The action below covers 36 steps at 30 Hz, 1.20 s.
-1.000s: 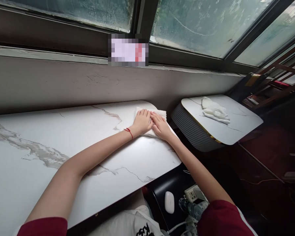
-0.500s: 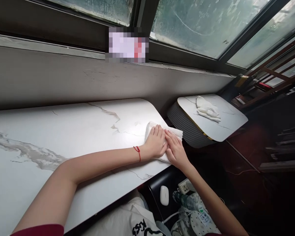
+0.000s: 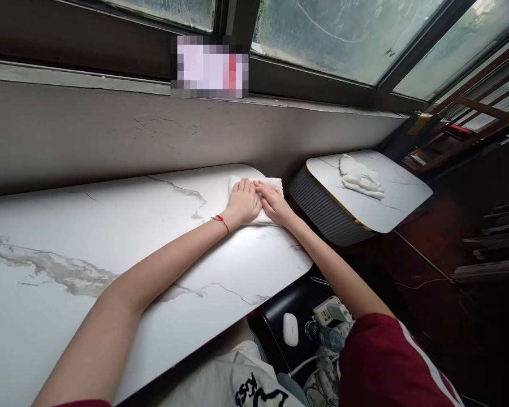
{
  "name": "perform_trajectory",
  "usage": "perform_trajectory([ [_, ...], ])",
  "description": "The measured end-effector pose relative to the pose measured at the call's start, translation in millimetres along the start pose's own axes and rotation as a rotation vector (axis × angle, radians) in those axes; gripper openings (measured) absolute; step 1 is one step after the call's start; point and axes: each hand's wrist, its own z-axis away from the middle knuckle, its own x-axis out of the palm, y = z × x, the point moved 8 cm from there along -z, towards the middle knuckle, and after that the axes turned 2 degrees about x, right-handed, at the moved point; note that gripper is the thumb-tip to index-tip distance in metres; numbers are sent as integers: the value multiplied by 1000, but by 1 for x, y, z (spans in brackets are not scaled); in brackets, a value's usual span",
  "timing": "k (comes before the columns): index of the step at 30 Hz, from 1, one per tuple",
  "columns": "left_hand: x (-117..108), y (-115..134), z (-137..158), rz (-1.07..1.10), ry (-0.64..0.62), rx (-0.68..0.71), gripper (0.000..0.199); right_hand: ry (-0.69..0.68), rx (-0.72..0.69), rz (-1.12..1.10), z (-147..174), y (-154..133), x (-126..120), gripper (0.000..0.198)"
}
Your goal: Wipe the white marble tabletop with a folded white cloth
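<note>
Pressed flat, palm down with fingers stretched out, the left hand [image 3: 242, 202] lies on a folded white cloth [image 3: 266, 199]; the right hand [image 3: 275, 203] lies flat on the same cloth just beside it, at its 3 o'clock, the two hands touching along their inner edges; neither hand curls round the cloth, both simply bear down on it with open fingers; a thin red string [image 3: 220, 221] circles the left wrist; the cloth rests on a white marble-patterned tabletop [image 3: 110, 243], near the table's far rounded corner, at about 1 o'clock from the middle of the slab and close below the grey wall [image 3: 89, 135]; part of the cloth shows beyond the fingertips toward 12 o'clock, the rest is hidden under the hands; at 3 o'clock from the hands, apart from the table, stands a smaller marble-topped table [image 3: 390, 198] with a ribbed dark side, and on it lies a second crumpled white cloth [image 3: 360, 178]; above the wall runs a dark window frame [image 3: 237, 28] with clouded panes; at 5 o'clock from the hands, below the table edge, a white oval device [image 3: 290, 329], a power strip [image 3: 328, 311] and a clear plastic bottle [image 3: 322, 336] sit low down; a dark red sleeve [image 3: 390, 367] covers the right upper arm.
</note>
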Motion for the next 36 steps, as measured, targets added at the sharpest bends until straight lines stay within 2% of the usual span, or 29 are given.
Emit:
perform_trajectory([
  [6, -5, -54, -10, -10, 40, -96, 57, 27, -90, -56, -56, -6, 19, 50],
  [14, -12, -89, -19, -19, 40, -158, 45, 93, -99, -123, -98, -4, 34, 45],
  [28, -13, -89, -15, -5, 42, -162, 47, 34, -7, -22, -95, -8, 43, 49],
  [36, -16, -84, -5, 6, 55, -172, 51, 96, 48, -49, -84, -15, 41, 50],
])
